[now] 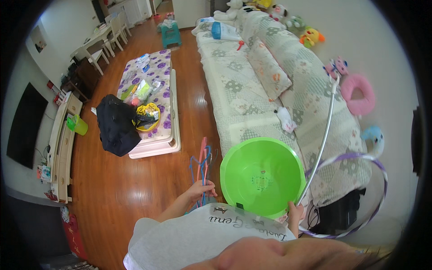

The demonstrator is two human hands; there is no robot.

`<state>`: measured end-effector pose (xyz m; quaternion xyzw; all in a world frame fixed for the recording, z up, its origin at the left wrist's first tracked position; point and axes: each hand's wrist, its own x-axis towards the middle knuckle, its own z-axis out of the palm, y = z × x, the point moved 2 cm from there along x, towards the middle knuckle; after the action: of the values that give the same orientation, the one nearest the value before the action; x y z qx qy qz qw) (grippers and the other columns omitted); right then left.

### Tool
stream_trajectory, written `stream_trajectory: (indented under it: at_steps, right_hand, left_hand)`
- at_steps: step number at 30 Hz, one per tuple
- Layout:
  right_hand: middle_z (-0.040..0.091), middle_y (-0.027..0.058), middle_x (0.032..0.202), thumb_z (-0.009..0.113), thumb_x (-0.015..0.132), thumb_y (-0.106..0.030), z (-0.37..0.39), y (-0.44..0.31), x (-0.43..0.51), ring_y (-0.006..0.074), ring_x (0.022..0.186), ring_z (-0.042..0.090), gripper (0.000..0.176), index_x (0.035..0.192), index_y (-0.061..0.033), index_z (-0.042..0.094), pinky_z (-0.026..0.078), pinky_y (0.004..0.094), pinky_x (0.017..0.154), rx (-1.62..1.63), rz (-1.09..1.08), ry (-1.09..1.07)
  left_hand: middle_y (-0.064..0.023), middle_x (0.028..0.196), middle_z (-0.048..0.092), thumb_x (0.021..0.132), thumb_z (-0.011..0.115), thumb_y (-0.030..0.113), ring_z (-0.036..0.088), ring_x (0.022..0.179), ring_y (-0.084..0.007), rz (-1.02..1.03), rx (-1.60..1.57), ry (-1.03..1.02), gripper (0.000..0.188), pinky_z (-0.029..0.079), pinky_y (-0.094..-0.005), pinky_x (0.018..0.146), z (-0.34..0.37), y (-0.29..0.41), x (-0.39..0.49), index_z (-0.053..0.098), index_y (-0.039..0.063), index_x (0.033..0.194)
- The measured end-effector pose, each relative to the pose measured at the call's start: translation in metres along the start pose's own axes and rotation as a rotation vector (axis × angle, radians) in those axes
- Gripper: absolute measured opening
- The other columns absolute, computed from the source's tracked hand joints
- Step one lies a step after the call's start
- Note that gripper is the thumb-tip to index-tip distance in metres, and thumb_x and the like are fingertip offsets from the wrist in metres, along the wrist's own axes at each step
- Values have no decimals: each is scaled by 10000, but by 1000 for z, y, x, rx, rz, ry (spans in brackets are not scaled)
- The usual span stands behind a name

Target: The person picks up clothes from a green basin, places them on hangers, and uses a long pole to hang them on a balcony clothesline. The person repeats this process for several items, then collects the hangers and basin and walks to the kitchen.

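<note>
My left hand (201,190) is closed around several blue and pink clothes hangers (203,162), which point up and away from me. At the right, my right hand (294,213) grips the lower end of a metal pole (324,141) with a forked tip, and it is at the rim of a green plastic basin (263,168). Whether its fingers also hold the basin, I cannot tell. The basin lies against my shirt front, its inside facing up, and bears a printed pattern on its bottom. The pole's fork reaches over the sofa back, near a pink plush toy (334,67).
The quilt-covered sofa (229,84) runs along the right, with a pillow (268,69) and plush toys. A hula hoop (385,182) stands by a black box (339,212). Left are a coffee table (155,148), a black garment (116,125) and a green bin (79,125).
</note>
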<state>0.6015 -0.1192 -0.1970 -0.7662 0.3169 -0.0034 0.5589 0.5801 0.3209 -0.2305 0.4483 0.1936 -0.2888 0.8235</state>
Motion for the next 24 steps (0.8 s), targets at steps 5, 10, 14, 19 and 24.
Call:
stream_trajectory:
  at_steps: [5,10,14,19,24]
  right_hand:
    - [567,61,599,638,701,-126,96,-68,55,123,452,512,187,778,33,577,380,261,392,-105,-28,-24]
    - [538,67,547,641,710,-173,163,-106,95,126,390,465,204,730,11,557,339,265,349,-109,51,-62]
    - [517,64,536,676,694,-184,217,-127,131,124,365,431,235,704,-5,524,300,259,317,-58,76,-51]
    - [498,58,543,691,690,-171,295,-168,188,128,354,422,251,741,-6,508,289,257,306,-86,71,-114]
    - [508,57,554,668,700,-149,381,-225,256,124,385,453,212,751,6,534,320,263,340,-98,8,-181]
  left_hand:
    - [-83,807,615,872,572,126,606,669,-145,141,83,-83,192,491,-232,588,-36,113,7,507,29,1024]
    - [-64,800,598,860,585,94,592,639,-111,136,-154,-122,238,469,-185,548,-64,194,16,486,38,1069]
    - [-67,826,603,856,603,110,599,648,-109,218,-311,-4,244,481,-200,566,-95,222,42,491,49,1064]
    - [-94,953,625,851,621,128,618,859,-159,102,521,-73,201,506,-275,738,-140,223,72,530,51,1012]
    - [-100,955,634,840,634,136,603,907,-159,101,-29,94,209,492,-275,762,-168,293,119,533,57,1005]
